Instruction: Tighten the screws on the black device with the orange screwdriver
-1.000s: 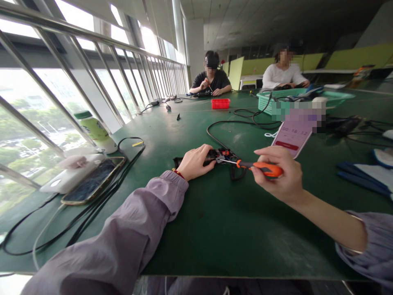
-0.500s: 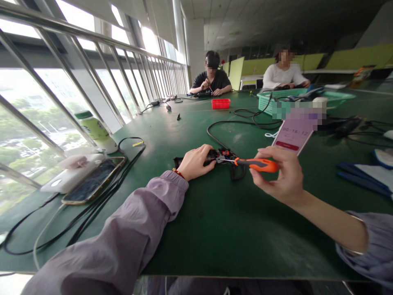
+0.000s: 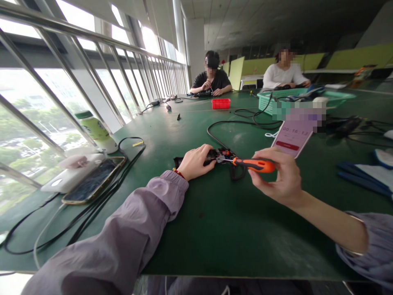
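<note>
My left hand is closed over a black corded device lying on the green table, its inner parts showing, with bits of orange and grey. Much of the device is covered by the hand. In my right hand is a screwdriver with an orange and dark grey handle, gripped between thumb and fingers. The screwdriver lies nearly level, its thin shaft pointing left, with the tip at the device's exposed parts. What exactly the tip touches is too small to tell. A black cable runs from the device toward the back.
A phone showing a timer stands behind my right hand. Farther back are a red box and a green basket. At left lie another phone, cables and a bottle. Gloves lie at right. Two people sit across the table.
My right hand and the screwdriver have shifted slightly left, and the handle has turned a little. My left hand and the device stay in place.
</note>
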Motion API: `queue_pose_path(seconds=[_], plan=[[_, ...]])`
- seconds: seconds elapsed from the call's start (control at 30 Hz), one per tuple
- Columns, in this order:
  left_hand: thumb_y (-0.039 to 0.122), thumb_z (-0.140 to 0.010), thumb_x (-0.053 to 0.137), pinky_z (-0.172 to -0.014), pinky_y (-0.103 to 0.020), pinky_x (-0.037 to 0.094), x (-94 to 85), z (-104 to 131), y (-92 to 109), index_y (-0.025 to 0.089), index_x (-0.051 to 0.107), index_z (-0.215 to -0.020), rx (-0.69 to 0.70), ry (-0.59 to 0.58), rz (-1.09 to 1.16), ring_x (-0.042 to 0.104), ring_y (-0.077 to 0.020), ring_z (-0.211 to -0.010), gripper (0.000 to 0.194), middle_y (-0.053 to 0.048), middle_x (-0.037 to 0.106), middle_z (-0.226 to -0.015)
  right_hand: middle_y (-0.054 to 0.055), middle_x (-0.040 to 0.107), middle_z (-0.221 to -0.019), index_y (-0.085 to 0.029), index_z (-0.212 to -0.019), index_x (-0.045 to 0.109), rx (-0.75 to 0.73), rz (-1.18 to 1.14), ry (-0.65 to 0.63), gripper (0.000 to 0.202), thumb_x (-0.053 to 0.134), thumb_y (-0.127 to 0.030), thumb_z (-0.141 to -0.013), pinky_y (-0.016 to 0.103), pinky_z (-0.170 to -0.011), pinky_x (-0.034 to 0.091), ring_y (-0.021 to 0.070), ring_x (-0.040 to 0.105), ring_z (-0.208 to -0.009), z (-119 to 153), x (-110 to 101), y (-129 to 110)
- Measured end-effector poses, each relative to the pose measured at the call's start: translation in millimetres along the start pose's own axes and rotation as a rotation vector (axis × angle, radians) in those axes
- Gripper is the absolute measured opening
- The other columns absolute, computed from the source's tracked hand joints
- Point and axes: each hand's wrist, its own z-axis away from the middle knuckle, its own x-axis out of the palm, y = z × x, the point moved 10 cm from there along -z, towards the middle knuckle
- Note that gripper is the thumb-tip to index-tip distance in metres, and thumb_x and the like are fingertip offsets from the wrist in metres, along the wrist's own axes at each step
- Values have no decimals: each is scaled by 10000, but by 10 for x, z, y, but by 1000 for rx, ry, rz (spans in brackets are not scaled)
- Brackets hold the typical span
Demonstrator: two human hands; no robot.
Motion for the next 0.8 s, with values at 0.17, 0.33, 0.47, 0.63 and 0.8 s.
queue_pose_path(seconds=[0.17, 0.33, 0.47, 0.63, 0.8], plan=[[372, -801, 476, -710, -295, 451, -2, 2, 0, 185, 469, -1096, 3, 0, -2, 615, -195, -828, 349, -54, 614, -1012, 17, 636, -755, -231, -990, 547, -56, 70, -25, 297, 672, -195, -723, 312, -574, 518, 157, 569, -621, -2, 16, -54], [342, -793, 495, -771, -304, 433, -3, 0, 24, 174, 471, -1104, 33, 11, -21, 594, -195, -871, 355, -59, 611, -1017, 60, 619, -891, -210, -1127, 496, -21, 37, 56, 485, 674, -141, -682, 350, -637, 538, 189, 599, -738, 34, -36, 7], [362, -865, 428, -849, -333, 393, -7, -8, 94, 161, 469, -1149, 96, 33, -84, 558, -210, -951, 351, -79, 597, -1046, 36, 632, -822, -215, -1056, 524, -53, 31, 2, 405, 672, -149, -685, 341, -596, 533, 176, 585, -678, 0, 14, -54], [398, -907, 370, -867, -350, 384, 37, -30, 54, 177, 430, -1246, 73, 17, -80, 541, -215, -988, 409, -81, 582, -1098, 23, 644, -811, -238, -1027, 532, -34, 89, -12, 348, 667, -178, -712, 327, -583, 534, 164, 592, -644, -25, 24, -38], [387, -897, 392, -858, -338, 408, 75, -32, 7, 196, 418, -1265, 45, 2, -19, 545, -206, -978, 416, -77, 561, -1127, 47, 632, -900, -239, -1125, 483, -28, 49, 0, 460, 651, -152, -706, 350, -621, 543, 197, 613, -757, -13, 16, -14]])
